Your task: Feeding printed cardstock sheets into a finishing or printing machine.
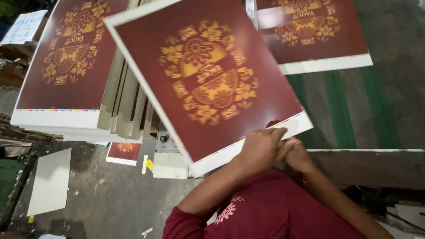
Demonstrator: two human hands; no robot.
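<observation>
1. A dusty grey concrete floor (pixel 110 194) lies below, littered with paper scraps, and a green-striped bench (pixel 345 106) spreads to the right.
2. Both hands meet at the near edge of a large maroon printed sheet with a gold floral emblem and white border (pixel 208 84). The left hand (pixel 262 148) is curled over the sheet's white lower margin, knuckles up, gripping it.
3. The right hand (pixel 297 155) sits just beside it, touching the left, fingers bunched at the same corner; how firmly it pinches I cannot tell.
4. Both forearms reach forward from maroon sleeves (pixel 265 212), elbows bent outward.
5. The sheet is lifted and tilted, hanging over the gap between the stacks.
6. To the left stands a tall, fanned stack of the same maroon sheets (pixel 66 66), partly covered by the lifted sheet.
7. Another matching sheet (pixel 314 35) lies flat on the bench behind.
8. A grey cardboard panel (pixel 49 179) rests on the floor at lower left.
</observation>
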